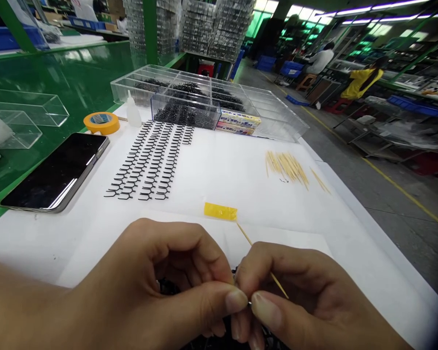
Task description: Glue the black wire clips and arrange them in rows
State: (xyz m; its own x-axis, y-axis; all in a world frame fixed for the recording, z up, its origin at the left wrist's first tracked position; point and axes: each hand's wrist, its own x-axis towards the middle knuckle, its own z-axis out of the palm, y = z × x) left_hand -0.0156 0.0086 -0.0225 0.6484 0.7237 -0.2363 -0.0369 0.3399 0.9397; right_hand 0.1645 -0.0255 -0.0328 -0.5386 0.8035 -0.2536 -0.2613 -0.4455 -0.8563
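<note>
Close to the front edge, my left hand point(138, 272) and my right hand point(306, 287) meet, thumb and finger pinched in each. A tiny dark piece point(250, 303) shows between the two thumb tips; its shape is mostly hidden. Through my right hand's fingers runs a wooden toothpick point(245, 234), its far end near a yellow tape strip point(221, 212) on the white sheet. Dark pieces lie partly hidden below my hands. Beyond, black Y-shaped pieces point(146, 165) stand in several rows on the left. A bunch of toothpicks point(286, 167) lies at the right.
A phone point(54, 172), an orange tape roll point(101, 122) and a small white bottle point(133, 113) are at left. Behind them stands a clear divided tray point(273, 109) with black pieces, plus small boxes point(239, 121). People sit at far benches on the right.
</note>
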